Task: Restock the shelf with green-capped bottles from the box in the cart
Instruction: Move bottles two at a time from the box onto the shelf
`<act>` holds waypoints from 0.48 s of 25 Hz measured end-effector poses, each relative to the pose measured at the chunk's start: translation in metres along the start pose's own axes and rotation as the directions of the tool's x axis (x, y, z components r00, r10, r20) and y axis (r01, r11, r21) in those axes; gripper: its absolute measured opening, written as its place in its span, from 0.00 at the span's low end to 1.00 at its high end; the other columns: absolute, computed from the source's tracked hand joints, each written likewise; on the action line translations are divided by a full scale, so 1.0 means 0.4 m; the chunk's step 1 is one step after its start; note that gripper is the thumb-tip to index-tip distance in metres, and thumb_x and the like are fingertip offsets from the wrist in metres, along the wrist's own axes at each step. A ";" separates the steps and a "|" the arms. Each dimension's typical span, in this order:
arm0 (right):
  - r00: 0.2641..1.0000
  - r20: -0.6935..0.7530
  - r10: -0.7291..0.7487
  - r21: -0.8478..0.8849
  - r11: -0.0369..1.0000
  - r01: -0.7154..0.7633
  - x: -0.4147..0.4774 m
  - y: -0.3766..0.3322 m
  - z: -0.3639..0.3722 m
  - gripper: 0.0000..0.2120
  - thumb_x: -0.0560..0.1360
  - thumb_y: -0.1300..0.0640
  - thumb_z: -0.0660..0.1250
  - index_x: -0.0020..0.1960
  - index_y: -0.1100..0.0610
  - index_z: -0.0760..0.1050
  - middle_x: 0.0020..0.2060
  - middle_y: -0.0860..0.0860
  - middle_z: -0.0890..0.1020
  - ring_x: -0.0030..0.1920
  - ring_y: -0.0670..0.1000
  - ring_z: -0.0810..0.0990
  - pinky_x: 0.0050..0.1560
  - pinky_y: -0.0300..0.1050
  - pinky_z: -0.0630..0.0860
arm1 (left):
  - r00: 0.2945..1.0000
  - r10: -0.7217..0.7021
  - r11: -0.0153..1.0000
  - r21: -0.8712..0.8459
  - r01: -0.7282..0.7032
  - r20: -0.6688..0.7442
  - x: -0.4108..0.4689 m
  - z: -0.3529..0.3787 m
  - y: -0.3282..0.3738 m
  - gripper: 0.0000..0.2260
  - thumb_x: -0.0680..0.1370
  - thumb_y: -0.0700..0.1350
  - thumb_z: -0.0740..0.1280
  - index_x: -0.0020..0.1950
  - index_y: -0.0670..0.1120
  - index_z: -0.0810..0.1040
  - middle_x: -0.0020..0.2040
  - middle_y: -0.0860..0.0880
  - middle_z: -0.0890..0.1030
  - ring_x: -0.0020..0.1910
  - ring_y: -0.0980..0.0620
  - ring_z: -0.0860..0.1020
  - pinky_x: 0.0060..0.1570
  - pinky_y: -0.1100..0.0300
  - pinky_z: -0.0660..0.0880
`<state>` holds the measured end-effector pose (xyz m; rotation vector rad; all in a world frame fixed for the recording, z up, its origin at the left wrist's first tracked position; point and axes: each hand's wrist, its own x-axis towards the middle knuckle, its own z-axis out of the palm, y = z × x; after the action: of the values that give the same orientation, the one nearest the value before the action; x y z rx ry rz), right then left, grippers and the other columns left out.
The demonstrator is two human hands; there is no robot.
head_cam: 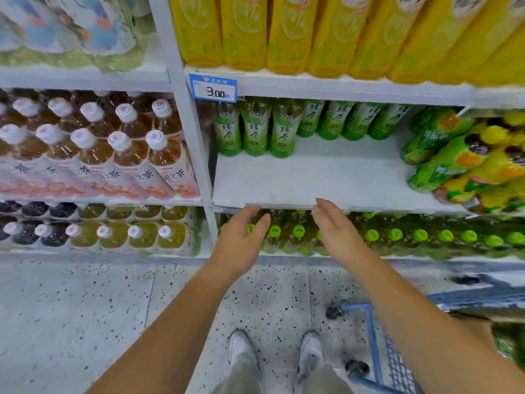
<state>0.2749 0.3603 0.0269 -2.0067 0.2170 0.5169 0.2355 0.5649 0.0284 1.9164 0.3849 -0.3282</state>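
Observation:
Green-labelled tea bottles [254, 127] stand at the back of a white middle shelf [326, 177], whose front part is bare. Below it, a row of green-capped bottles [420, 236] fills the bottom shelf. My left hand [241, 243] and my right hand [335, 228] hover side by side just in front of the middle shelf's front edge, palms facing each other, fingers relaxed, holding nothing. The blue cart [372, 351] stands at my lower right; its box is mostly out of frame.
Yellow bottles [298, 32] fill the top shelf. White-capped brown tea bottles [119, 143] sit in the left bay. Green and yellow packs [466, 163] lie at the right end of the middle shelf. A price tag [213, 88] hangs above. Speckled floor and my shoes [241, 348] lie below.

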 end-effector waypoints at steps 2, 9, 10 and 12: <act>1.000 -0.005 0.013 0.004 1.000 -0.013 -0.077 -0.016 -0.017 0.26 0.83 0.46 0.56 0.79 0.52 0.61 0.76 0.48 0.67 0.74 0.49 0.66 0.71 0.43 0.61 | 1.000 -0.002 1.000 -0.002 0.002 0.024 -0.071 -0.014 0.028 0.24 0.82 0.56 0.63 0.76 0.50 0.69 0.73 0.52 0.73 0.71 0.55 0.70 0.72 0.51 0.68; 0.988 -0.084 0.132 0.039 0.991 -0.129 -0.313 -0.022 -0.091 0.27 0.83 0.44 0.57 0.80 0.49 0.58 0.77 0.45 0.63 0.76 0.48 0.62 0.74 0.48 0.61 | 0.977 0.008 0.997 0.073 -0.024 0.213 -0.208 0.014 0.104 0.27 0.81 0.60 0.62 0.78 0.52 0.65 0.76 0.55 0.67 0.75 0.54 0.66 0.73 0.50 0.65; 0.985 -0.091 0.144 0.043 0.989 -0.140 -0.350 -0.014 -0.102 0.28 0.83 0.43 0.58 0.80 0.48 0.57 0.77 0.44 0.63 0.76 0.48 0.62 0.74 0.49 0.62 | 0.970 0.008 0.997 0.073 -0.027 0.245 -0.224 0.029 0.115 0.27 0.81 0.60 0.61 0.78 0.53 0.64 0.77 0.55 0.66 0.75 0.54 0.65 0.73 0.51 0.65; 0.984 -0.093 0.150 0.042 0.988 -0.147 -0.418 0.002 -0.131 0.29 0.82 0.43 0.58 0.80 0.47 0.56 0.78 0.43 0.61 0.77 0.48 0.61 0.74 0.50 0.63 | 0.958 0.013 0.997 0.072 -0.035 0.285 -0.261 0.059 0.142 0.27 0.82 0.60 0.61 0.79 0.53 0.63 0.78 0.56 0.64 0.76 0.54 0.64 0.71 0.53 0.65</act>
<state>0.1393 0.3029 0.1217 -1.9922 0.4347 0.5072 0.1631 0.5116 0.1098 1.9114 0.1594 -0.6020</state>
